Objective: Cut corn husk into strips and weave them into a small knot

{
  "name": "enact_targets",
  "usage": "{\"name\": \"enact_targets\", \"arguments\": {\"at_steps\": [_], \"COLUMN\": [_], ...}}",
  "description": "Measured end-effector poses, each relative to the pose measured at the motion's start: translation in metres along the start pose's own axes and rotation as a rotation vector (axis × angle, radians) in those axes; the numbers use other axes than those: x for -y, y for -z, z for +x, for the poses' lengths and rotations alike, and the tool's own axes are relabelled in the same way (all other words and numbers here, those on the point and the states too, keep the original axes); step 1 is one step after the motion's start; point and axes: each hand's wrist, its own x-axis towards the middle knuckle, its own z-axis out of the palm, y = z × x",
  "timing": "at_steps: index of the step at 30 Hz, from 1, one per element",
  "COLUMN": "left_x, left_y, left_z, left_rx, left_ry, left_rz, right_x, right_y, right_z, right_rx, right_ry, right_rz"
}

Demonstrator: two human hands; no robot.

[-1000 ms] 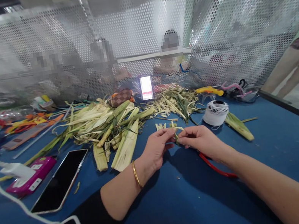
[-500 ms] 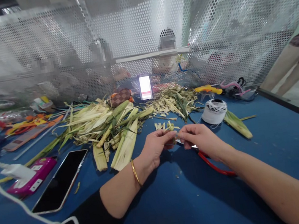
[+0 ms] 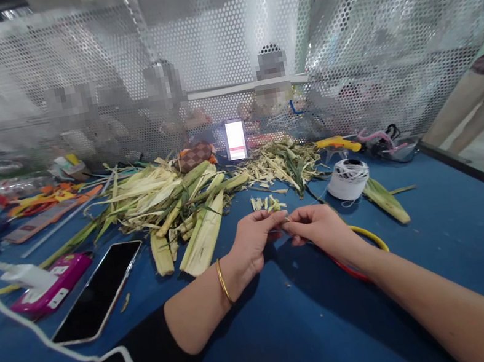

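Observation:
My left hand [image 3: 258, 234] pinches thumb to forefinger on a small pale piece of corn husk, mostly hidden by the fingers. Its fingertips meet those of my right hand [image 3: 317, 224], which are also pinched together. From under my right hand and wrist stick out the curved handles of a cutting tool [image 3: 370, 237], one yellow and one red; its jaws are hidden, and the handles appear to be held in the palm. Just beyond the fingertips are small cut husk strips [image 3: 267, 203]. A thin thread seems to run by the fingers, too fine to trace.
A pile of corn husks [image 3: 205, 237] lies left, with shredded husk [image 3: 286, 164] behind. A white thread spool [image 3: 348, 179] and a husk leaf [image 3: 386, 200] are right. A phone [image 3: 98, 294] and purple power strip [image 3: 61, 284] lie left. Perforated metal screen [image 3: 215, 29] stands behind.
The fingertips of my right hand have come closer to my left. The tool's handles have spread, with the yellow one now showing, and its metal part is no longer visible.

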Motion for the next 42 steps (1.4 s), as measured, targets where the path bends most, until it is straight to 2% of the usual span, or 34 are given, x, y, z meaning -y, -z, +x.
{"name": "enact_targets", "arguments": {"at_steps": [9, 11, 16, 21, 23, 25, 28, 31, 35, 38, 42], "left_x": [-0.003, -0.003, -0.003, -0.003, -0.003, -0.003, -0.003, -0.003, -0.004, -0.005, -0.005], "left_y": [0.001, 0.001, 0.0, -0.001, -0.001, 0.0, 0.001, 0.003, 0.004, 0.004, 0.007], "left_z": [0.002, 0.002, 0.001, 0.002, 0.002, 0.002, 0.004, 0.006, 0.007, 0.006, 0.007], "left_rx": [0.043, 0.043, 0.015, -0.003, -0.005, 0.013, 0.083, 0.156, 0.253, 0.298, 0.304], "left_ry": [-0.135, -0.144, -0.154, -0.188, -0.18, -0.173, -0.17, -0.185, -0.171, -0.129, -0.067], "left_rz": [0.152, 0.161, 0.175, 0.189, 0.189, 0.199, 0.221, 0.218, 0.201, 0.171, 0.096], "right_x": [0.009, 0.009, 0.003, -0.003, -0.003, -0.001, 0.002, 0.004, 0.009, 0.013, 0.013], "right_y": [0.008, 0.008, 0.006, 0.004, 0.004, 0.003, 0.006, 0.011, 0.018, 0.021, 0.022], "right_z": [-0.001, -0.001, 0.0, 0.001, 0.0, 0.0, -0.001, 0.0, 0.0, 0.0, 0.001], "right_rx": [0.082, 0.056, 0.016, -0.012, -0.018, -0.006, 0.063, 0.153, 0.217, 0.206, 0.166], "right_ry": [-0.246, -0.204, 0.065, 0.117, 0.114, 0.052, -0.099, -0.17, -0.181, -0.149, -0.075], "right_rz": [0.191, 0.16, -0.021, -0.182, -0.215, -0.167, -0.007, 0.089, 0.193, 0.201, 0.118]}}
